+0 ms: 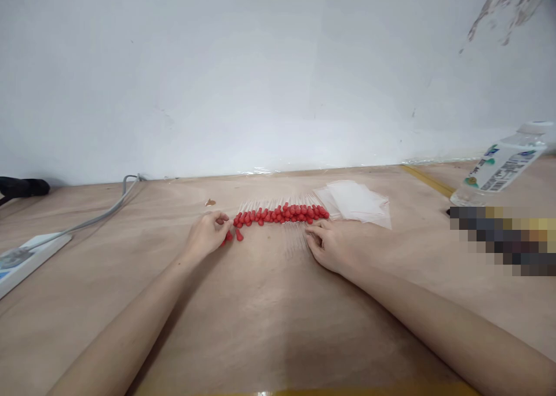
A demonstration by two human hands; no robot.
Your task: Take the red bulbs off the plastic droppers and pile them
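Note:
A row of thin clear droppers with red rubber bulbs [282, 213] lies side by side, the bulbs towards me and the tubes pointing at the wall. At its left end, my left hand [209, 233] is closed with thumb and fingertips together; whether a bulb is between them I cannot make out. Loose red bulbs [239, 235] lie beside and partly under that hand. In front of the row is a bunch of bare clear thin tubes [294, 238]. My right hand [328, 245] rests at their right side, fingers curled together against them; what it grips is hidden.
A stack of clear plastic bags [356, 200] lies behind my right hand. To the right a tilted plastic bottle [499, 167] stands near a blurred-out patch. A power strip [43, 257] with a grey cable [104, 213] is at left, a black object [26, 187] behind it. The wall closes off the back.

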